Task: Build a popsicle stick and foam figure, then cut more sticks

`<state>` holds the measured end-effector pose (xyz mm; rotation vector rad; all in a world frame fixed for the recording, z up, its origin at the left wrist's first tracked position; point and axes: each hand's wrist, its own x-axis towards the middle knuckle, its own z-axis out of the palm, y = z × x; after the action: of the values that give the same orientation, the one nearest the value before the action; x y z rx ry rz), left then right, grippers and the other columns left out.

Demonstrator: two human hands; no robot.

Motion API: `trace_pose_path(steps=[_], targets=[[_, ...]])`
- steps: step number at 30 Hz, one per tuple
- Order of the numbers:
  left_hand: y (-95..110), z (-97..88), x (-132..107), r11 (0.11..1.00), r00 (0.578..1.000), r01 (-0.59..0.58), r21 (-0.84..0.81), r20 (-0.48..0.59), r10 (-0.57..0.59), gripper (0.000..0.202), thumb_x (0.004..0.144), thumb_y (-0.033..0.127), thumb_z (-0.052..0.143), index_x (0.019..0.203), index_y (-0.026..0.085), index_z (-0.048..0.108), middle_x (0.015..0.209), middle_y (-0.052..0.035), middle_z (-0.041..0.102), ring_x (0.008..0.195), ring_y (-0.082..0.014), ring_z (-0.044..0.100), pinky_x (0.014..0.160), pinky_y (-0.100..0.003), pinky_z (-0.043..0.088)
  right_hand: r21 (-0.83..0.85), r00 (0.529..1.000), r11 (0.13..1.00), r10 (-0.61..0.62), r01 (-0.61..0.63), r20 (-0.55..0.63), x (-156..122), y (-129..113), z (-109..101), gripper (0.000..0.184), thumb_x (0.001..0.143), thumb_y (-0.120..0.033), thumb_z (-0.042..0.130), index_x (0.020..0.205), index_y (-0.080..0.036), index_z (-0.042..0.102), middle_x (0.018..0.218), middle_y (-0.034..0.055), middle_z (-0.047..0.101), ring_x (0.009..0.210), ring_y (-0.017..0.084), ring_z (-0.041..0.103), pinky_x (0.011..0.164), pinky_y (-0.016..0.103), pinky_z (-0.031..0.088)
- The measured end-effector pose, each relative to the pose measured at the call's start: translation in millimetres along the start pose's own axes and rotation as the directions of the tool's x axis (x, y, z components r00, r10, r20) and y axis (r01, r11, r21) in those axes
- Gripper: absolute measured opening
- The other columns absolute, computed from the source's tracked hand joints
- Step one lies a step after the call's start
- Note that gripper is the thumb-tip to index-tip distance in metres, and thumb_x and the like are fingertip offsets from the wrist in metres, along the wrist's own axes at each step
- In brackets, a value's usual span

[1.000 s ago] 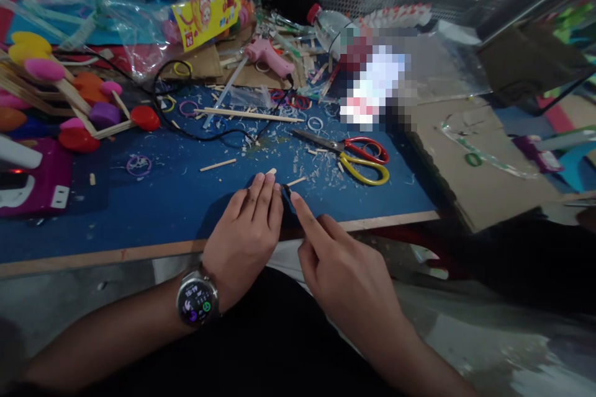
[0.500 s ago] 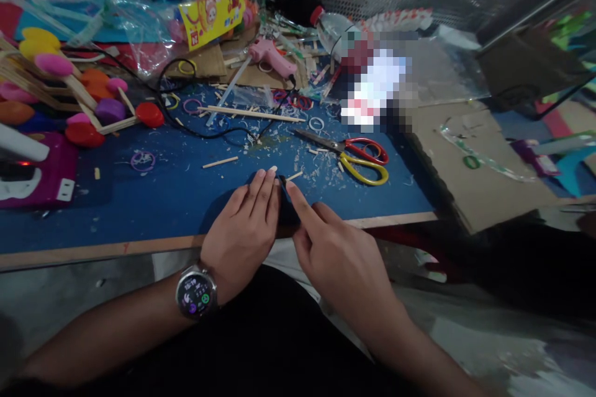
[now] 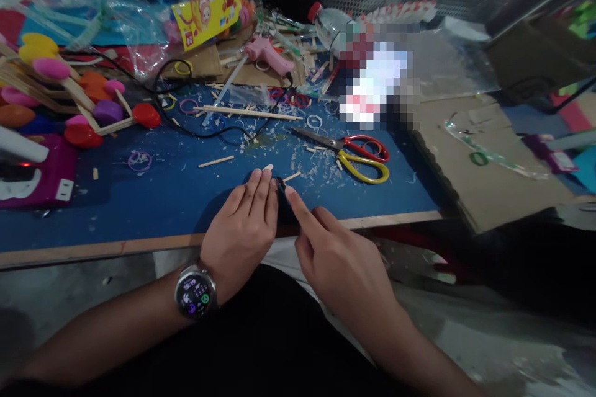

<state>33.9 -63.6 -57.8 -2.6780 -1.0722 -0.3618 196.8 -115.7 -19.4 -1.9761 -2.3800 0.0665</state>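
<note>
My left hand [image 3: 242, 229] lies flat near the front edge of the blue board [image 3: 153, 198], fingers together and stretched out. They press on a short wooden stick [image 3: 269, 167] whose tip pokes out past them. My right hand [image 3: 339, 260] is just to the right, index finger stretched forward and the other fingers curled. It holds a small dark object [image 3: 281, 185] against the left fingertips. I cannot make out what the object is. A watch [image 3: 195, 293] is on my left wrist.
Red and yellow scissors [image 3: 361, 156] lie right of the hands among wood shavings. Behind are a long stick [image 3: 246, 113], a black cable [image 3: 195, 130], rubber bands and a pink glue gun [image 3: 270, 56]. Coloured spoon shapes [image 3: 84, 113] sit at left, cardboard [image 3: 488, 180] at right.
Both hands stay together at the same spot; the right index finger has shifted slightly closer to the left fingertips. The view moved a little.
</note>
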Motion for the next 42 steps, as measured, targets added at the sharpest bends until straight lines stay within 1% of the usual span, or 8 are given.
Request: trace_pose_path(steps=[5, 9, 22, 27, 32, 36, 39, 42], targets=[[0, -0.7, 0, 1.0, 1.0, 0.009, -0.03, -0.001, -0.009, 0.049, 0.102, 0.009, 0.039, 0.145, -0.012, 0.049, 0.152, -0.0328, 0.046, 0.141, -0.0405, 0.053, 0.105, -0.049, 0.058, 0.011, 1.0, 1.0, -0.01, 0.01, -0.018, -3, 2, 1, 0.059, 0.097, -0.015, 0.044, 0.156, -0.02, 0.047, 0.093, 0.0055, 0.072, 0.069, 0.016, 0.068, 0.046, 0.024, 0.039], [1, -0.7, 0, 0.999, 1.0, 0.016, -0.037, -0.003, -0.016, 0.047, 0.102, 0.006, 0.037, 0.143, -0.012, 0.051, 0.151, -0.0323, 0.046, 0.141, -0.0404, 0.052, 0.105, -0.048, 0.058, 0.017, 1.0, 1.0, -0.004, 0.005, -0.026, -5, 2, 2, 0.059, 0.097, -0.015, 0.044, 0.156, -0.02, 0.047, 0.095, 0.0061, 0.073, 0.07, 0.016, 0.068, 0.047, 0.023, 0.042], [0, -1.0, 1, 0.998, 1.0, 0.02, -0.061, -0.014, -0.021, 0.046, 0.103, 0.007, 0.036, 0.143, -0.011, 0.051, 0.151, -0.0318, 0.046, 0.141, -0.0401, 0.052, 0.105, -0.048, 0.059, 0.041, 0.998, 0.999, 0.005, -0.003, -0.055, -10, -1, 4, 0.058, 0.095, -0.012, 0.046, 0.153, -0.017, 0.052, 0.094, 0.005, 0.074, 0.066, 0.017, 0.07, 0.044, 0.026, 0.043], [0, -0.6, 1, 1.0, 1.0, -0.003, -0.006, -0.015, 0.003, 0.046, 0.103, 0.006, 0.036, 0.142, -0.012, 0.052, 0.149, -0.0324, 0.049, 0.139, -0.0401, 0.055, 0.103, -0.046, 0.059, 0.061, 0.998, 0.998, 0.012, -0.008, -0.054, -14, 2, 4, 0.058, 0.096, -0.013, 0.046, 0.153, -0.018, 0.052, 0.097, 0.006, 0.076, 0.066, 0.016, 0.071, 0.046, 0.024, 0.046], [-1, 0.7, 0, 1.0, 1.0, 0.003, -0.007, -0.02, -0.003, 0.047, 0.102, 0.007, 0.037, 0.144, -0.011, 0.05, 0.15, -0.0312, 0.05, 0.14, -0.0394, 0.054, 0.105, -0.046, 0.058, 0.155, 0.999, 0.988, 0.005, 0.002, -0.045, -24, 10, 0, 0.058, 0.096, -0.013, 0.043, 0.153, -0.019, 0.051, 0.106, 0.0071, 0.078, 0.075, 0.018, 0.075, 0.047, 0.024, 0.05], [-2, -0.1, -1, 0.999, 1.0, 0.002, -0.038, 0.015, -0.001, 0.051, 0.101, 0.009, 0.039, 0.147, -0.011, 0.047, 0.153, -0.0314, 0.047, 0.143, -0.0397, 0.052, 0.107, -0.049, 0.056, 0.244, 0.998, 0.97, 0.012, 0.005, -0.067, -26, 21, -1, 0.055, 0.099, -0.015, 0.041, 0.153, -0.018, 0.051, 0.104, 0.0075, 0.077, 0.072, 0.018, 0.074, 0.048, 0.025, 0.052], [-3, -3.3, -1, 0.997, 0.999, 0.029, -0.066, 0.045, -0.026, 0.052, 0.1, 0.011, 0.04, 0.149, -0.007, 0.046, 0.156, -0.0289, 0.046, 0.146, -0.0382, 0.049, 0.11, -0.048, 0.052, 0.266, 0.995, 0.964, 0.031, -0.004, -0.099, -24, 31, -1, 0.054, 0.101, -0.017, 0.041, 0.155, -0.017, 0.048, 0.104, 0.0082, 0.077, 0.072, 0.018, 0.074, 0.054, 0.027, 0.057], [-3, -8.8, 1, 0.985, 0.994, 0.067, -0.156, 0.096, -0.053, 0.057, 0.101, 0.023, 0.048, 0.151, -0.005, 0.045, 0.16, -0.0273, 0.042, 0.15, -0.0377, 0.044, 0.115, -0.05, 0.047, 0.245, 0.991, 0.969, 0.04, -0.008, -0.128, -16, 43, -4, 0.054, 0.104, -0.021, 0.042, 0.157, -0.017, 0.045, 0.109, 0.0103, 0.077, 0.075, 0.02, 0.075, 0.055, 0.029, 0.057]])
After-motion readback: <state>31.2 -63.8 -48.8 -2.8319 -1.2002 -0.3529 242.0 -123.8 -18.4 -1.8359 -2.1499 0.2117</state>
